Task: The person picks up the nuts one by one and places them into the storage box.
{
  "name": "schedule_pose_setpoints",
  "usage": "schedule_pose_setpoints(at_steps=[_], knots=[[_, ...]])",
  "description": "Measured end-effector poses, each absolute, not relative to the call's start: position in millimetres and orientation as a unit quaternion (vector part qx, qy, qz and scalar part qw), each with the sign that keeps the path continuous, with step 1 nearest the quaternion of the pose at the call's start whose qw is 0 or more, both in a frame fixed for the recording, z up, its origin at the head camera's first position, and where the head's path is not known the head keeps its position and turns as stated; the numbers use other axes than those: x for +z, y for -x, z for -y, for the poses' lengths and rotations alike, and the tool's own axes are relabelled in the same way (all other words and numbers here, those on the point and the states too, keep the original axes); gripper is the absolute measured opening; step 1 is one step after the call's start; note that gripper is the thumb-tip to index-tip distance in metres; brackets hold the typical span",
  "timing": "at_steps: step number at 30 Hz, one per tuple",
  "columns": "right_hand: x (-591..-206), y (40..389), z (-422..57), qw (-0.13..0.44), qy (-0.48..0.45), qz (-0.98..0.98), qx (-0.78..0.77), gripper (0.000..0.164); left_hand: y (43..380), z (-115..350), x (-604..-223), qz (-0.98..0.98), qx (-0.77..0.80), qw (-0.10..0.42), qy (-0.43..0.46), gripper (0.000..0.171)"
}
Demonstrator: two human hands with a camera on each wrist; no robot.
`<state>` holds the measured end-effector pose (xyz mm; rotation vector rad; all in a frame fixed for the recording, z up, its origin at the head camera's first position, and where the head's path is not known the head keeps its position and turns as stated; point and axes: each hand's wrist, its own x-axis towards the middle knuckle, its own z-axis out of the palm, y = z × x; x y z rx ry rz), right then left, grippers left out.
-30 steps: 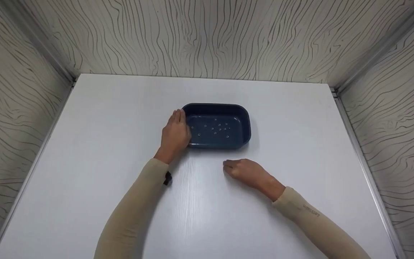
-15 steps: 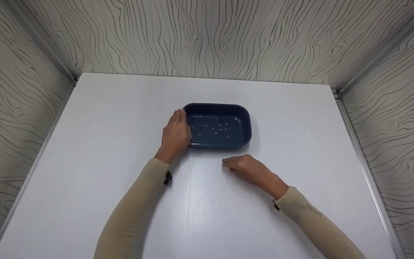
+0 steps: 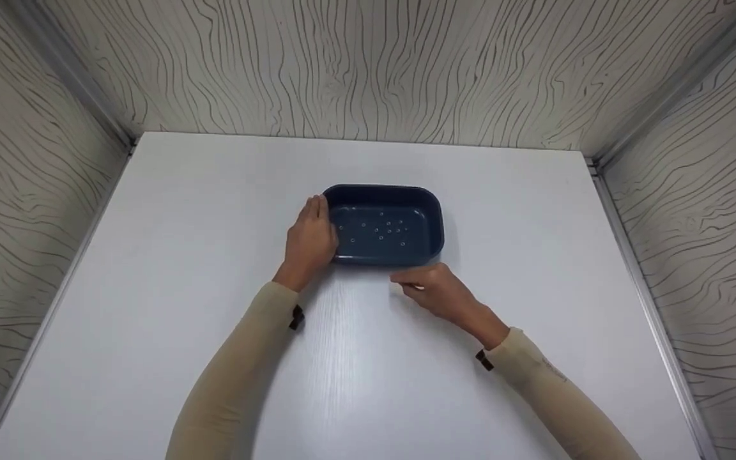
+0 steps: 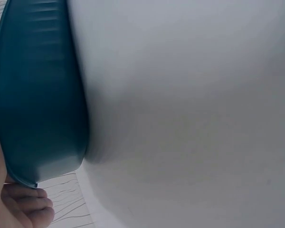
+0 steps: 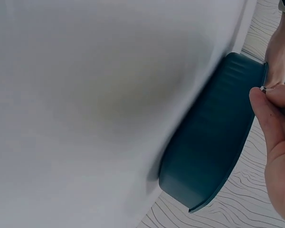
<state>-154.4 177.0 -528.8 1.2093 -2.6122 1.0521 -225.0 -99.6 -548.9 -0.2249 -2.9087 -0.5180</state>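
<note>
A dark blue rectangular plastic basin [image 3: 384, 259] stands on the white table, with several small metal rings like nuts [image 3: 402, 243] scattered over its floor. My left hand [image 3: 310, 241] holds the basin's left end at the rim; in the left wrist view its curled fingertips [image 4: 35, 209] show by the rim's corner. My right hand [image 3: 441, 294] is just in front of the basin's near side. Between its thumb and forefinger it pinches a small shiny metal nut [image 5: 263, 89], mostly covered by the fingertips.
The white table [image 3: 170, 255] extends around the basin on all sides. Walls with a wavy wood-grain pattern [image 3: 368, 70] enclose it at the back and both sides, with metal rails [image 3: 655, 313] along the side edges.
My right hand has risen a little toward the basin's near side, and its fingers have straightened forward in a pinch. The left hand and the basin have stayed in place.
</note>
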Motion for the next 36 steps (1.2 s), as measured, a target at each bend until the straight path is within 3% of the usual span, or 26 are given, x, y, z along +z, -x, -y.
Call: schedule_pose_setpoints(at_steps=[20, 36], knots=[[-505.0, 175.5, -184.1, -0.053, -0.161, 0.819, 0.548, 0.019, 223.5, 99.9, -549.0, 0.977, -0.167, 0.105, 0.078, 0.057], [-494.3, 207.3, -179.1, -0.083, -0.087, 0.751, 0.65, 0.018, 223.0, 100.4, -550.2, 0.973, -0.184, 0.112, 0.081, 0.056]])
